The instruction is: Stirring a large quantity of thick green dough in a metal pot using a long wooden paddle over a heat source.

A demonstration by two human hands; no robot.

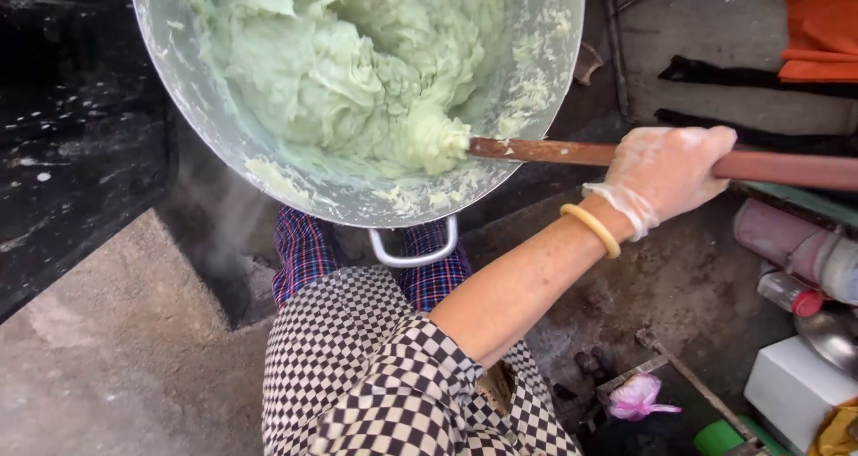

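A pink bag (636, 397) lies crumpled on the dark floor (688, 286) at lower right. Beside it a white box (791, 386) stands next to a green lid (722, 438). Above them a red-capped bottle (788, 292) rests against a pinkish cylinder (786, 242). Orange cloth (820, 27) fills the top right corner. A concrete slab (98, 349) spreads at lower left.

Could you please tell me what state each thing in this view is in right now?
Metal pot: tilted toward the camera, partly full.
Green paste: thick, clumped, smeared up the pot wall.
Wooden paddle: tip buried in the paste.
Right hand: gloved, closed around the paddle handle.
Yellow bangle: on that wrist.
Left hand: out of view.
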